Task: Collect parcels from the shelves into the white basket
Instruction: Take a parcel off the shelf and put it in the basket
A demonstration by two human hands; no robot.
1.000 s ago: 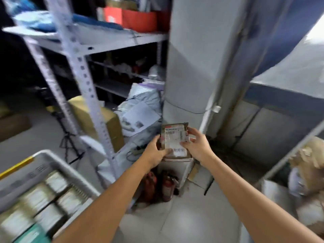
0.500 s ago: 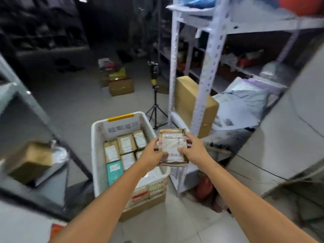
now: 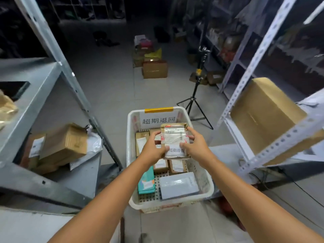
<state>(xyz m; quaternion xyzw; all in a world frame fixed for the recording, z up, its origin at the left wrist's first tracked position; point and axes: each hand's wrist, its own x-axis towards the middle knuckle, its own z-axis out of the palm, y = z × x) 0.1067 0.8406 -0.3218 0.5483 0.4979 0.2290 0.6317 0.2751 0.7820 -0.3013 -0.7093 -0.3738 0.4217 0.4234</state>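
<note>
A small brown parcel (image 3: 175, 137) with white labels hangs in the air above the white basket (image 3: 130, 155). My left hand (image 3: 153, 148) grips its left edge and my right hand (image 3: 195, 146) grips its right edge. The basket stands on the floor in the aisle, with a yellow handle at its far rim and a paper sign inside. Several parcels lie in it, among them a teal box (image 3: 146, 181) and a grey bag parcel (image 3: 178, 185).
A grey metal shelf (image 3: 35, 95) at the left holds cardboard boxes (image 3: 64, 146). A white perforated rack (image 3: 254, 71) at the right carries a large cardboard box (image 3: 268, 113). A black tripod (image 3: 196, 92) stands behind the basket. More boxes (image 3: 154, 69) sit on the far floor.
My view has swung left from the right rack to the aisle. Both hands have carried the parcel from beside the rack to directly over the basket.
</note>
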